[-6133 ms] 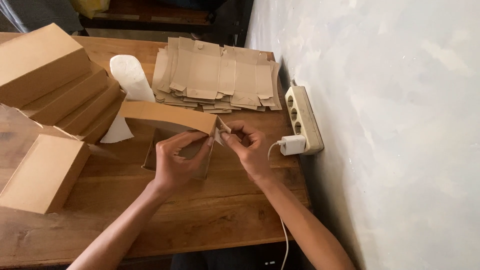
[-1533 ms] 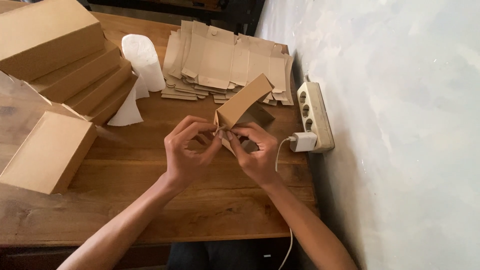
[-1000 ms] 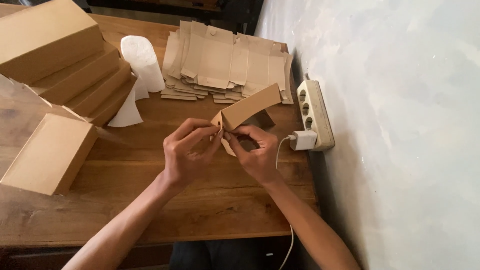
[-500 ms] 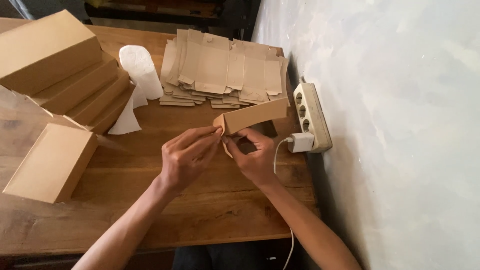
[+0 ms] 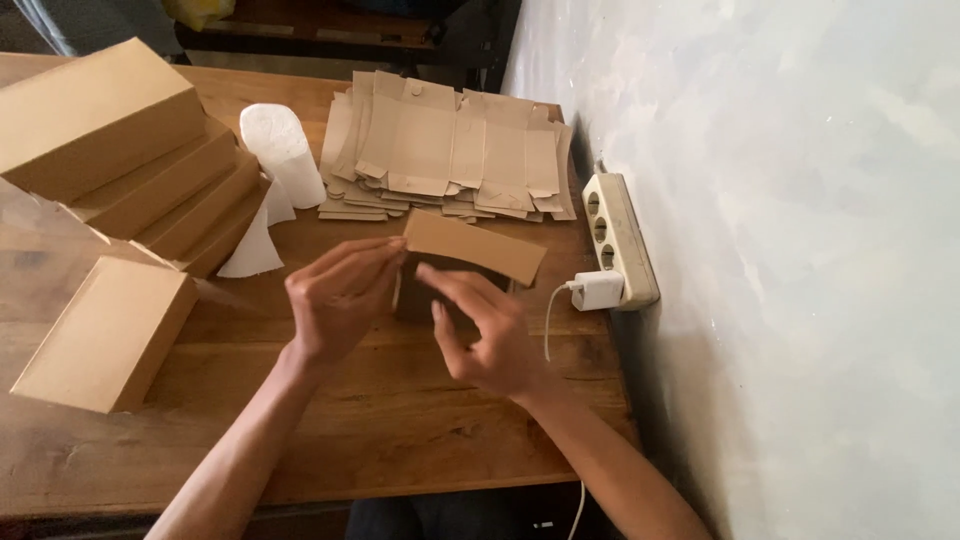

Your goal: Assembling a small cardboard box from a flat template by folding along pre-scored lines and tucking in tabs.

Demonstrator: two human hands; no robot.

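A small brown cardboard box point(image 5: 470, 248) is held above the wooden table point(image 5: 380, 420) between both hands. My left hand point(image 5: 335, 300) grips its near left end with the fingertips. My right hand point(image 5: 480, 330) is just below and in front of it, fingers spread and touching the box's underside. The box lies roughly level, long side pointing right. Its lower part is hidden behind my fingers.
A pile of flat unfolded box blanks point(image 5: 445, 150) lies at the back of the table. Several folded boxes point(image 5: 110, 140) are stacked at left, one more point(image 5: 105, 335) nearer. A white paper roll point(image 5: 280, 150) stands by them. A power strip point(image 5: 620, 235) with a white charger point(image 5: 598, 290) lies along the wall.
The box has turned from tilted to level and has been lowered slightly. My right hand's fingers have opened out beneath it, and the view has shifted closer.
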